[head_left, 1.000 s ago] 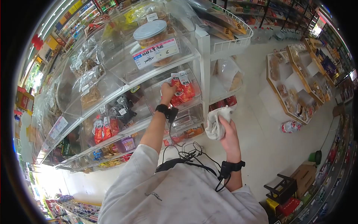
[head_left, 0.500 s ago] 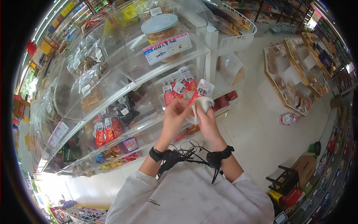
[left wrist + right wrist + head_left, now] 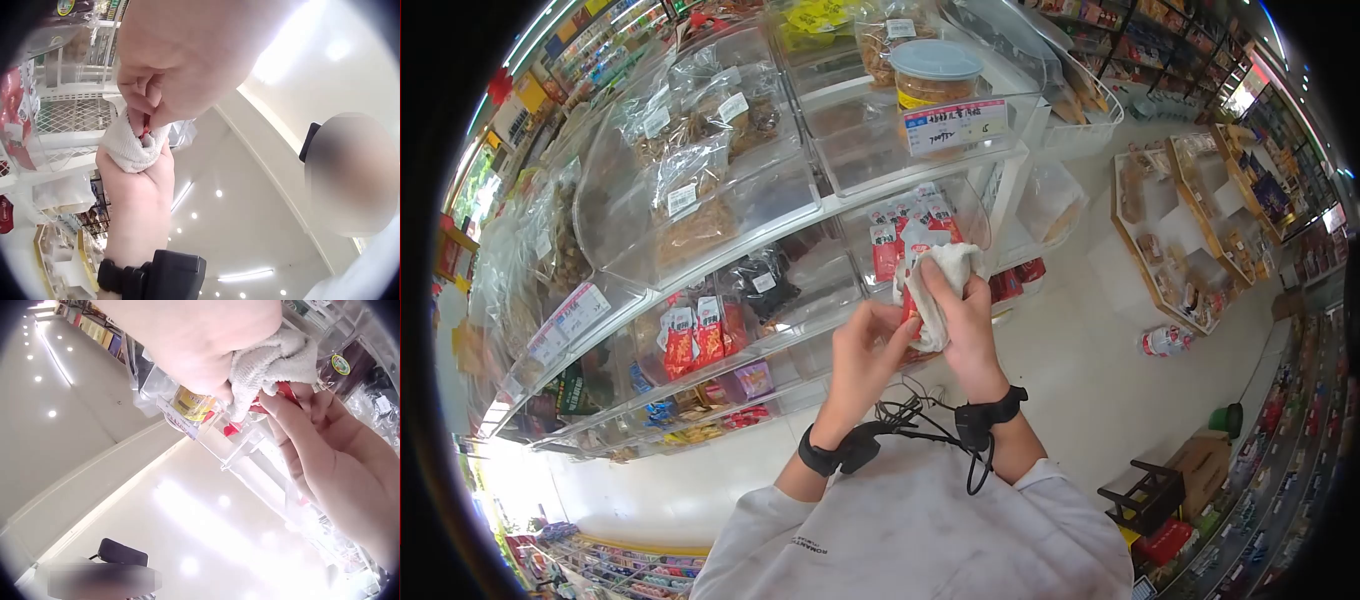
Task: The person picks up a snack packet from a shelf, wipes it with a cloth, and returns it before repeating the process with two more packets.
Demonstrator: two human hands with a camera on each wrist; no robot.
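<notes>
My left hand (image 3: 868, 348) pinches the lower end of a red snack packet (image 3: 910, 300) between thumb and fingers. The right hand (image 3: 966, 318) holds a white cloth (image 3: 940, 285) folded over that packet, thumb on top. Most of the packet is hidden under the cloth; its pale upper end shows above. In the left wrist view a bit of red shows between the fingertips and the cloth (image 3: 132, 150). From the right wrist, the red packet (image 3: 284, 394) appears between the cloth and the left fingers. Just beyond the hands, more red packets (image 3: 887, 245) stand in a clear bin.
Clear acrylic bins of bagged snacks (image 3: 690, 200) fill the shelf ahead and left. A lidded tub (image 3: 937, 75) stands behind a price label (image 3: 955, 127) on the upper tier. To the right are low wooden display racks (image 3: 1150, 230) and a dark stool (image 3: 1145, 497).
The left hand drew a red packet from the bin and brought it to the cloth in the right hand. The cloth now covers more of the packet. The head view has shifted left.
</notes>
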